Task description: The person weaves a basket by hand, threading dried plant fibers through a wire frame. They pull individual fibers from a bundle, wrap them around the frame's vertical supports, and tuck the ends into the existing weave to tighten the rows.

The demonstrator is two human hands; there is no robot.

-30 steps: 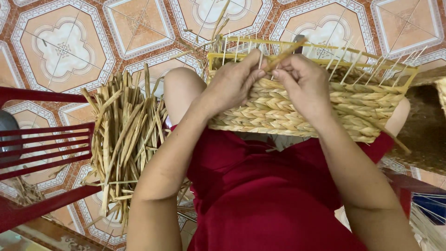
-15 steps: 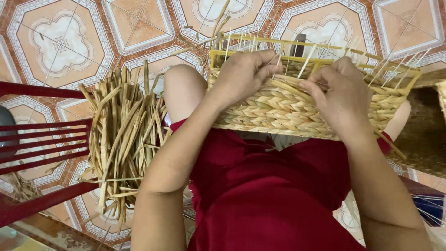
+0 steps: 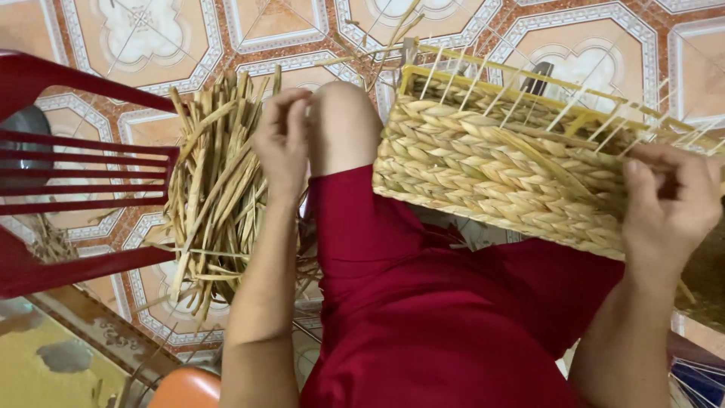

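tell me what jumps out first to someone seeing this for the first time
A half-woven straw basket on a yellow frame fills the upper right, resting on the person's red-clad lap, with the right hand gripping its right end. To the left of the raised knee, the left hand reaches into a bundle of dried reed strips lying on the patterned tile floor, beside a red chair.
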